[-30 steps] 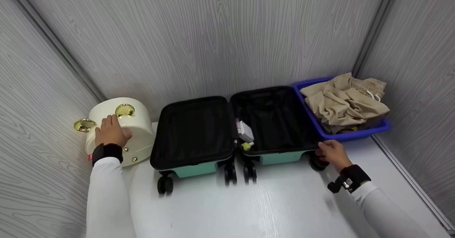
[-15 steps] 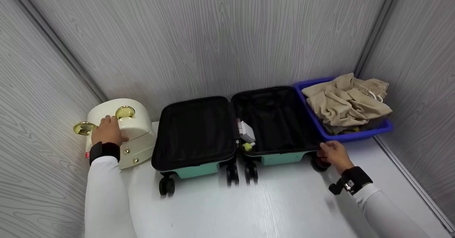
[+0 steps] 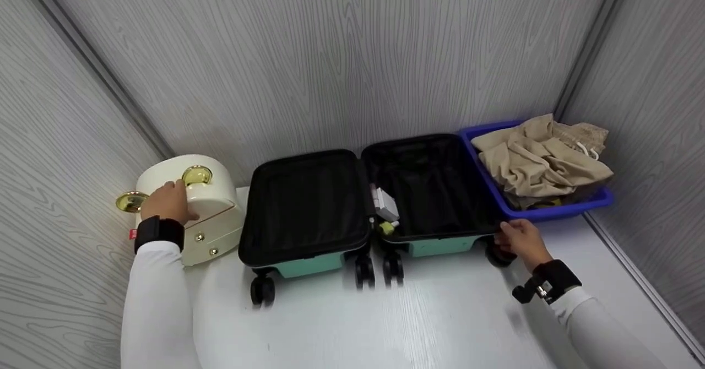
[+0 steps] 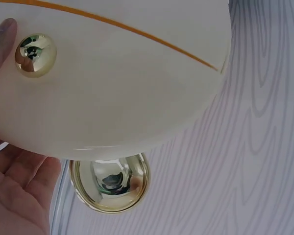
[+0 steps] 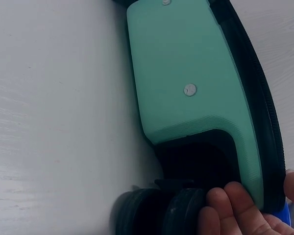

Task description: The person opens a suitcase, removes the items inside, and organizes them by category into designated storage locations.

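Cream box (image 3: pixel 208 195) under the left hand (image 3: pixel 165 202): fingers over the top edge, thumb (image 4: pixel 2 39) on the front just beside a gold knob (image 4: pixel 35 55), grip partly closed, box held between. Right hand (image 3: pixel 523 241) grips the near right corner of the suitcase (image 3: pixel 435 204): fingers (image 5: pixel 242 205) bent under the rim beside a wheel (image 5: pixel 183 215), thumb against the rim's other side.

Around the left hand: two round gold discs (image 3: pixel 197 175) stick out of the box top; orange seam runs across its face; two small gold knobs lower down. Box is on the desk (image 3: pixel 341 325), far left, near the wall panels (image 3: pixel 275 55).

Suitcase mid-desk, right of box, opened flat, halves side by side. Mint shell, black inside, wheels toward the person. In the right half, by the hinge: white carton (image 3: pixel 387 205), pinkish item beside it, yellow-green item (image 3: pixel 386 228) just nearer; last two too small to identify.

Further right, just beside the suitcase: blue tub (image 3: pixel 562 211), crumpled beige cloth (image 3: pixel 542 157) heaped in it, white cord showing. White sleeves, black wristbands (image 3: pixel 160 234) on both arms.
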Action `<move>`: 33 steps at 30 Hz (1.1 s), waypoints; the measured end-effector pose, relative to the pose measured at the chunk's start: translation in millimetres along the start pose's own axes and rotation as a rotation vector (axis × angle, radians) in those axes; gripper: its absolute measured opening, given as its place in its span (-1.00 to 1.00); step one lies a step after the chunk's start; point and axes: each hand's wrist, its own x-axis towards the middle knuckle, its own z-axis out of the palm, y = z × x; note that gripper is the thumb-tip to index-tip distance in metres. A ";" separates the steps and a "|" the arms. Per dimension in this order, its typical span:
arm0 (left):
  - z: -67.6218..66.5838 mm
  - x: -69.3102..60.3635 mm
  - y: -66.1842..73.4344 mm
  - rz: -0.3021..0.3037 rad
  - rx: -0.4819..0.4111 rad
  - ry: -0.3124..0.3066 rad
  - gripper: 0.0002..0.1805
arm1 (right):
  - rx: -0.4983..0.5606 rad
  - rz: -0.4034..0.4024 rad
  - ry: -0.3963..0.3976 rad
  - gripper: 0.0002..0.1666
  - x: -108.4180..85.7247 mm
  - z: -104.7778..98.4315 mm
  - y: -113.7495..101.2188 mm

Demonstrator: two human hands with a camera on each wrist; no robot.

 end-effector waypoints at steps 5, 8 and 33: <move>-7.0 2.1 -1.0 -0.016 -0.001 -0.062 -0.19 | 0.008 -0.012 0.009 -0.58 0.2 0.8 1.8; -10.0 0.8 0.5 -0.022 0.008 -0.077 -0.20 | 0.013 -0.015 0.016 -0.59 -0.5 1.1 1.1; 12.7 -54.2 -63.1 -0.596 -0.688 0.103 0.39 | -0.002 -0.014 0.019 -0.51 -3.6 3.2 -2.1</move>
